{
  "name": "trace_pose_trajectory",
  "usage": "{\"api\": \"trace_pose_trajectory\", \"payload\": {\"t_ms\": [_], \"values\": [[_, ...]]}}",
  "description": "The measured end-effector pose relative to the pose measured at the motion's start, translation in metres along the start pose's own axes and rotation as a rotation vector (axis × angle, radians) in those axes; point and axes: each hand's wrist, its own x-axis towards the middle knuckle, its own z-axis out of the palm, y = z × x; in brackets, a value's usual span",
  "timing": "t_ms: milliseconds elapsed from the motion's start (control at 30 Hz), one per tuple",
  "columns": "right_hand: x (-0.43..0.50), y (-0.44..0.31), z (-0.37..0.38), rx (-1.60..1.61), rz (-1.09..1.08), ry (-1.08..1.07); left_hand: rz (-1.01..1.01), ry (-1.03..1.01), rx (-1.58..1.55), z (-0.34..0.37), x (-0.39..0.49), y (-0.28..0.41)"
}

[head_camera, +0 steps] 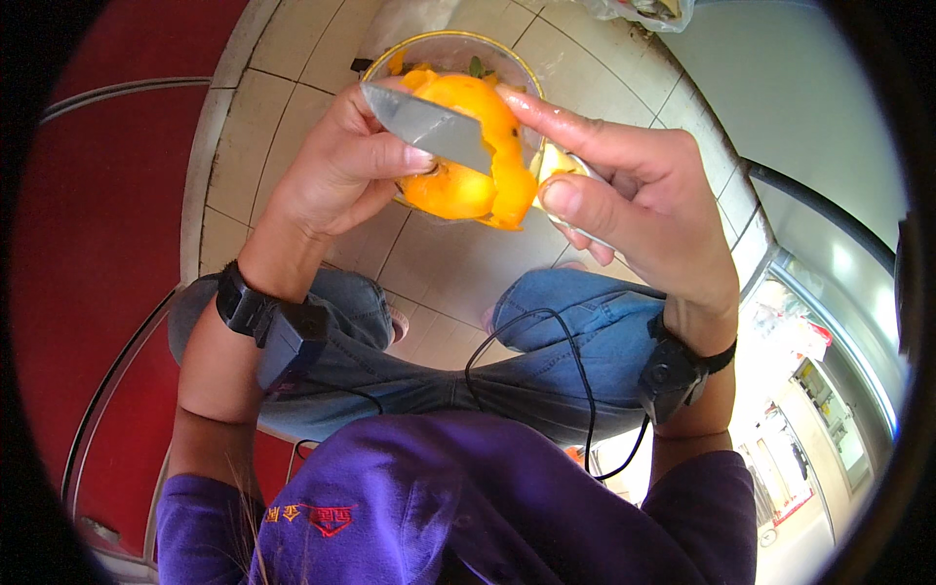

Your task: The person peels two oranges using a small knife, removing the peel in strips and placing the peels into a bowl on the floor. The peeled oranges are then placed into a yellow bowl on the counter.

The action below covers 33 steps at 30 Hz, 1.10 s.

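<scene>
A partly peeled orange fruit (pixel 455 191) is in my left hand (pixel 351 150), whose thumb presses near its end. A broad metal knife blade (pixel 431 130) lies across the fruit, its tip toward my left hand, with a wide strip of orange peel (pixel 512 164) hanging over it. My right hand (pixel 629 183) grips the knife at its handle end, mostly hidden by the fingers and a pale yellow piece (pixel 557 162); the index finger touches the peel. Beneath is a clear round container with a yellow rim (pixel 453 34), holding peel scraps and a green leaf.
Beige floor tiles (pixel 431 256) lie below, between the knees in blue jeans (pixel 578 314). Red cabinet fronts (pixel 110 197) stand left and a grey-green panel (pixel 790 95) right. A plastic bag (pixel 669 13) is at the top. A black cable (pixel 578 351) loops over the lap.
</scene>
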Motion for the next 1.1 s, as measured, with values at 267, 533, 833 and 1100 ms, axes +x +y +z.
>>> {"api": "trace_pose_trajectory", "payload": {"t_ms": [267,533,833,1100], "values": [[-0.003,-0.003,-0.004,0.034,0.150,-0.028,0.043,-0.044,0.201,0.005,0.001,0.011],[-0.005,-0.013,-0.008,0.096,0.211,-0.115,-0.089,-0.098,0.279,0.003,0.002,0.018],[-0.004,-0.004,-0.003,0.098,0.160,-0.132,-0.039,-0.175,0.466,0.005,0.002,0.024],[-0.003,-0.001,-0.008,0.087,0.256,-0.185,-0.051,-0.229,0.663,0.009,0.004,0.035]]}}
